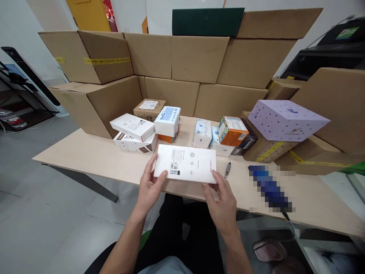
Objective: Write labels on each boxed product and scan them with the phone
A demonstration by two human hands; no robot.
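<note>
A flat white box with small print, a code label and red lettering at its right end is held between my two hands above the table's front edge. My left hand grips its left end, thumb on the top face. At the right end, my right hand holds the near corner, with the thumb low at the front edge. A pen lies on the table just right of the box. Beyond my left hand, another flat white box rests on a white carton.
Behind, large cardboard boxes wall off the wooden table. White-blue packs, an orange box and a purple dotted box stand toward the right. A blurred-out blue device with a cable lies at front right.
</note>
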